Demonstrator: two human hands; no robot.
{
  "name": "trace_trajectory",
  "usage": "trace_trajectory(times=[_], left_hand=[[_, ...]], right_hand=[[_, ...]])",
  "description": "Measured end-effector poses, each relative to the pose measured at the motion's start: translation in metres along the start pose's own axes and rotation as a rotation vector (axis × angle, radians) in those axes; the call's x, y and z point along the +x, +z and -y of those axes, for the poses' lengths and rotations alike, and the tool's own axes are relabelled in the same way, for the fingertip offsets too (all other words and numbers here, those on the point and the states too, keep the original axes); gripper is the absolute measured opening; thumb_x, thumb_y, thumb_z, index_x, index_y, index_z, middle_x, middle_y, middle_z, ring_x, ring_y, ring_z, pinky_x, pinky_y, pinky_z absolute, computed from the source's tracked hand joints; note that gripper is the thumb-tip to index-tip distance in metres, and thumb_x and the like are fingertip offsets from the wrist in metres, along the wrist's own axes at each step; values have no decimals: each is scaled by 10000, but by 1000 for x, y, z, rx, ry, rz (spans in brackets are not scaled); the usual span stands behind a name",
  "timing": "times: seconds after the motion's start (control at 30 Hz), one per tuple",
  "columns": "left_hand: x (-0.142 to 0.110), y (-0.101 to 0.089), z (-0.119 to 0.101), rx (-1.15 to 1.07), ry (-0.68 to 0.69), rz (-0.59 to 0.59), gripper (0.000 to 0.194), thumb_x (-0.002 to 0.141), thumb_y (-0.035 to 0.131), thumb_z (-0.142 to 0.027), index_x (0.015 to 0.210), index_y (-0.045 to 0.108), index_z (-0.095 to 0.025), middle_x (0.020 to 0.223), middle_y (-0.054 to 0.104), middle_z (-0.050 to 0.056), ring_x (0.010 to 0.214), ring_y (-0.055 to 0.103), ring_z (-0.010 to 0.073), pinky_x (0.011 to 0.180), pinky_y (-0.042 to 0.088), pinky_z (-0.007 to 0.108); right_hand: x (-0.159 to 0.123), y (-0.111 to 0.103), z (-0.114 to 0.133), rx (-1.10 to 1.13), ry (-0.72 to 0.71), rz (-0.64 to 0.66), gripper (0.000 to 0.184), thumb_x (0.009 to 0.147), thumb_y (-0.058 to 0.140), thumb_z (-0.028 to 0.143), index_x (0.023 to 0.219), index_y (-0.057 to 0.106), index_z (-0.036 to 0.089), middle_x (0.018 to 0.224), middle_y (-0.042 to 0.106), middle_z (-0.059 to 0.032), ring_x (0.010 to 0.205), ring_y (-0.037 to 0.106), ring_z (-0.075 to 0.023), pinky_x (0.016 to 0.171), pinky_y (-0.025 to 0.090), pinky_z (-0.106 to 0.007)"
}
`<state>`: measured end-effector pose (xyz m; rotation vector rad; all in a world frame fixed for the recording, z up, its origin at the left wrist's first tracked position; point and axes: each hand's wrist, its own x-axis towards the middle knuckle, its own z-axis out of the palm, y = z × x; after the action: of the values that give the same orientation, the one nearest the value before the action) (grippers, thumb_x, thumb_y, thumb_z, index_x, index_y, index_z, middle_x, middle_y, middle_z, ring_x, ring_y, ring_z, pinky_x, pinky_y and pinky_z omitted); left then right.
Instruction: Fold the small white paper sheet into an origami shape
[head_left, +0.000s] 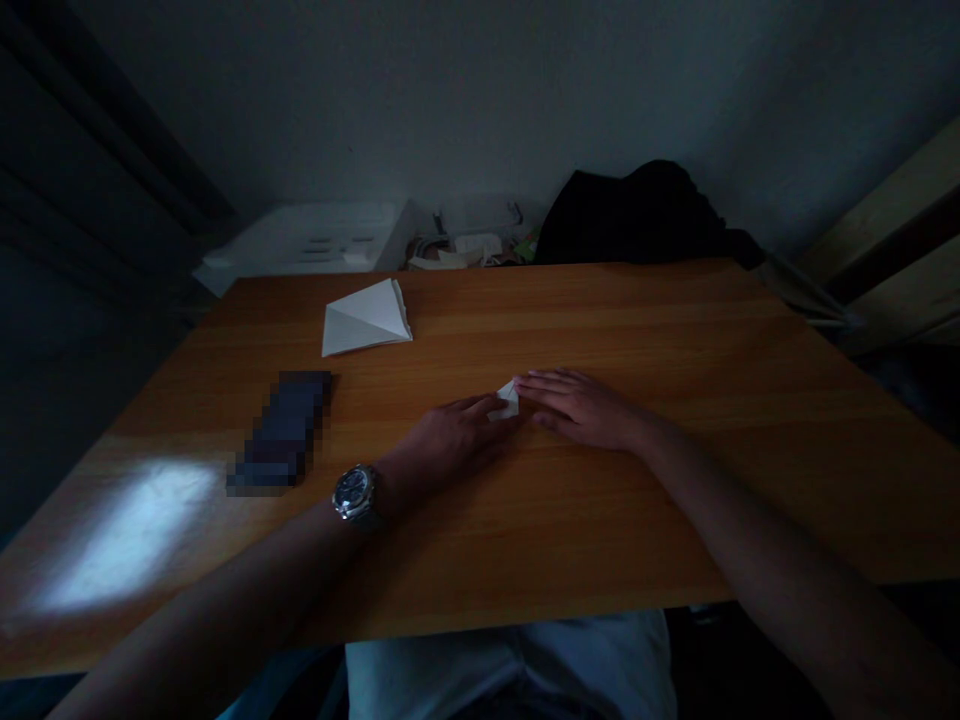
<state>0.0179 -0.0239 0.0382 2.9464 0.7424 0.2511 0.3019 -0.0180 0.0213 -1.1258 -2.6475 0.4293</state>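
A person's left hand point(454, 432) and right hand point(583, 408) meet over a small folded piece of white paper point(509, 402) lying near the middle of a wood-grained desk point(600, 540). Taking the paper as the centre of the dial, the left hand comes in from 8 o'clock, its fingers over the near-left part of the piece; whether they pinch or merely press is too dim to tell. The right hand, at 3 o'clock, lies low with fingers extended and slightly apart, the tips touching the paper's right side, not clamped on it.

The piece looks light enough to slide at a brush of the hand, soft across a single layer but likely stiffer and springy where folds stack up. It seems easily creased or torn at its points. The surest hold appears to be fingertips flat on the body at 8 o'clock, with a light pinch on the edge at 3 o'clock, sparing the narrow tip at 1 o'clock.

A larger folded white sheet point(367, 318) rests at 10 o'clock and a pixelated dark object point(283, 430) at 9, while a wristwatch point(354, 492) circles the left wrist.
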Motion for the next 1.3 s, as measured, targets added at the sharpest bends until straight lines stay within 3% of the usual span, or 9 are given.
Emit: trace_trajectory(times=[0.17, 0.37, 0.67, 0.9, 1.13, 1.3], left_hand=[[-2, 2, 4, -22, -10, -5, 357, 1068, 445, -376, 1363, 581, -227, 1478, 514, 131, 1115, 686, 252, 935, 604, 404], [-3, 8, 10, -93, 9, -79, 286, 1065, 462, -355, 1236, 626, -195, 1427, 553, 131, 1142, 675, 239, 972, 585, 378], [2, 11, 10, -119, -99, -145, 293, 1032, 551, -298, 1308, 597, -210, 1300, 641, 94, 1074, 689, 215, 908, 588, 338], [1, 10, 10, -46, -93, -180, 203, 1028, 567, -310, 1133, 701, -199, 1219, 698, 74, 1049, 697, 230, 897, 587, 367], [-1, 8, 7, 47, -40, -134, 306, 1046, 525, -367, 1303, 651, -258, 1321, 650, 73, 1006, 702, 209, 852, 597, 351], [0, 2, 1, 61, -64, -93, 318, 1034, 542, -376, 1305, 654, -256, 1308, 648, 83, 1016, 695, 220, 868, 597, 362]], right_hand=[[1, -1, 2, -12, -33, -65, 466, 1052, 489, 412, 1512, 495, 340, 1566, 507, -43, 1444, 460, -262, 1194, 362, -507], [3, 0, 3, -21, -76, -128, 386, 1043, 530, 327, 1422, 601, 311, 1504, 577, -60, 1399, 514, -255, 1169, 400, -494], [8, 6, 3, -16, -157, -192, 284, 1043, 530, 297, 1200, 757, 230, 1224, 725, -103, 1146, 656, -241, 1009, 523, -429], [7, 4, 9, -93, -160, -158, 309, 1046, 519, 318, 1211, 749, 194, 1203, 706, -127, 1083, 655, -250, 967, 536, -427], [2, 0, 14, -113, -135, -113, 373, 1030, 540, 417, 1288, 712, 210, 1275, 666, -135, 1156, 626, -268, 1010, 519, -440], [0, -3, 18, -102, -115, -84, 403, 1007, 562, 484, 1315, 699, 262, 1363, 627, -123, 1237, 591, -286, 1056, 501, -474]])
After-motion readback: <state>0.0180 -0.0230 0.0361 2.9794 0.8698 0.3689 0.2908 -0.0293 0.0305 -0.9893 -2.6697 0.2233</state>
